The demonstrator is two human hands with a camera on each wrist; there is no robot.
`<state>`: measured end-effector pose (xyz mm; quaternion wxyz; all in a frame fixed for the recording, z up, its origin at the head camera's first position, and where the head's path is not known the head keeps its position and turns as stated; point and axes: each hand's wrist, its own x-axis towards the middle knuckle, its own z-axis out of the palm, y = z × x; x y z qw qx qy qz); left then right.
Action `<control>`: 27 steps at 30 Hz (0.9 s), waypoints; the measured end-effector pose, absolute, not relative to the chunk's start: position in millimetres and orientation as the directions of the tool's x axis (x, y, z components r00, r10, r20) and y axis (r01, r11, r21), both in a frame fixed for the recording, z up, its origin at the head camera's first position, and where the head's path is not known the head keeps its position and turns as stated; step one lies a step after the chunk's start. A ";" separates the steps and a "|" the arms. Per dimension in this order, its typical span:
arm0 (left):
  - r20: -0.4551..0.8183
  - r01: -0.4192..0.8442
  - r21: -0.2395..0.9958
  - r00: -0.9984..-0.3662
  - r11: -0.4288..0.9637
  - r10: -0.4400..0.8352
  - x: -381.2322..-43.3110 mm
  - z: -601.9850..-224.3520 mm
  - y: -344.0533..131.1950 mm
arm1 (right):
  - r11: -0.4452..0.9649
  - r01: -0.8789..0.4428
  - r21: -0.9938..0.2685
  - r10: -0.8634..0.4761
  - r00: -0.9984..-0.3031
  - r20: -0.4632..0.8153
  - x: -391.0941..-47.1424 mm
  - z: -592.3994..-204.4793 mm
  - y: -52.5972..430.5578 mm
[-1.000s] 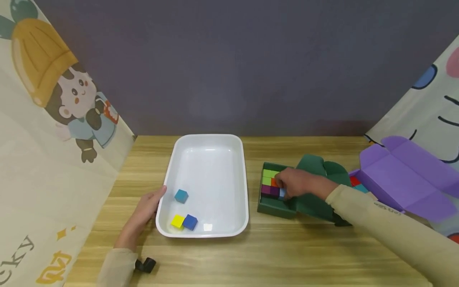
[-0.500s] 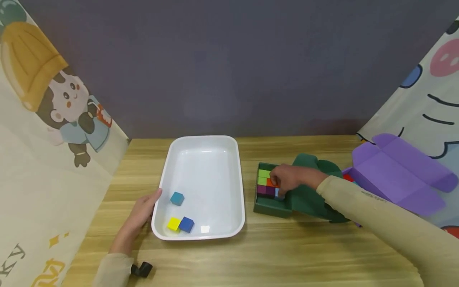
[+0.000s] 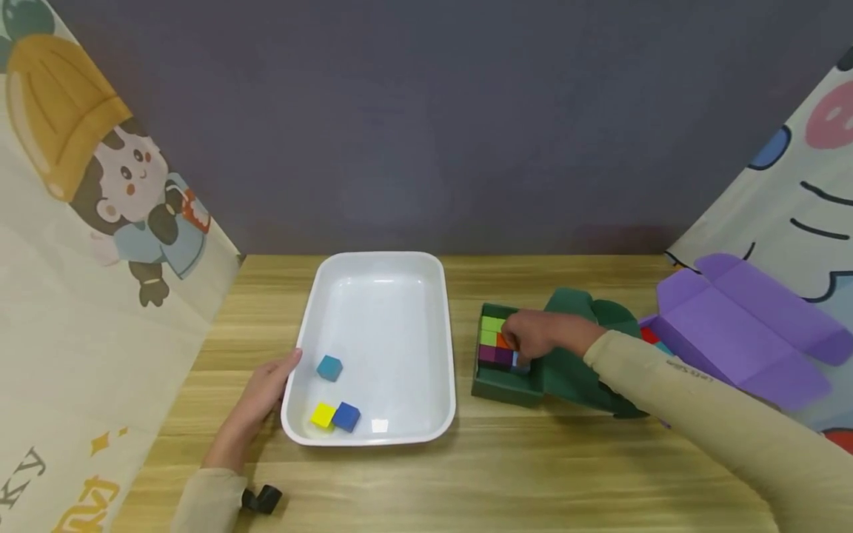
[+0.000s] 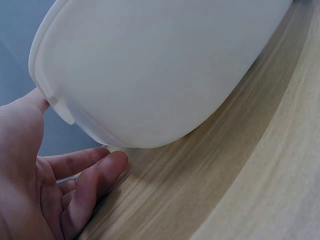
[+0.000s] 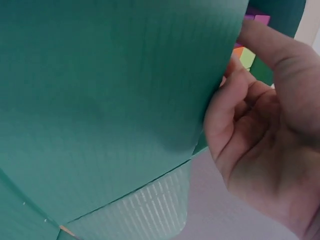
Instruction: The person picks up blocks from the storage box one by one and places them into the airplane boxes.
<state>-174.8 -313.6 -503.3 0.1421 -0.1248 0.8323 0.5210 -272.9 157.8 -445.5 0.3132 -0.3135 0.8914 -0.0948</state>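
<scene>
At the left, my left hand (image 3: 266, 389) holds the side of a white tray (image 3: 449, 348), thumb on its rim. In the left wrist view, loosely curled fingers (image 4: 114, 165) lie under the tray's edge. Inside the tray are a teal cube (image 3: 329, 368), a yellow cube (image 3: 323, 416) and a blue cube (image 3: 346, 417). My right hand (image 3: 536, 333) reaches with bent fingers into an open green box (image 3: 506, 390), over a light blue cube (image 3: 518, 362). Lime (image 3: 489, 337), orange and dark purple cubes (image 3: 503, 355) sit beside it. A box flap hides some fingertips in the right wrist view.
The green box's lid (image 3: 576, 381) lies folded out to the right, under my right forearm. Farther right stands an open purple box (image 3: 726, 326) with red and teal pieces (image 3: 649, 335) showing. A dark wall (image 3: 426, 133) rises behind the wooden table (image 3: 373, 488).
The whole view has shifted slightly. My right hand stays over the light blue cube in the green box with only small finger movement. My left hand keeps its place on the tray.
</scene>
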 end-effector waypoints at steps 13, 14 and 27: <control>-0.356 -0.347 0.843 -0.933 0.412 -0.058 -173.5 -502.6 -313.2 | 0.769 -0.524 -0.364 -0.634 -0.556 -0.538 -271.4 -438.4 149.9; -0.353 -0.344 0.843 -0.934 0.414 -0.058 -173.6 -502.2 -313.8 | 0.771 -0.527 -0.359 -0.631 -0.554 -0.543 -271.9 -437.7 148.3; -0.348 -0.337 0.851 -0.936 0.403 -0.048 -174.8 -501.9 -312.7 | 0.800 -0.571 -0.187 -0.559 -0.593 -0.580 -270.2 -429.3 127.7</control>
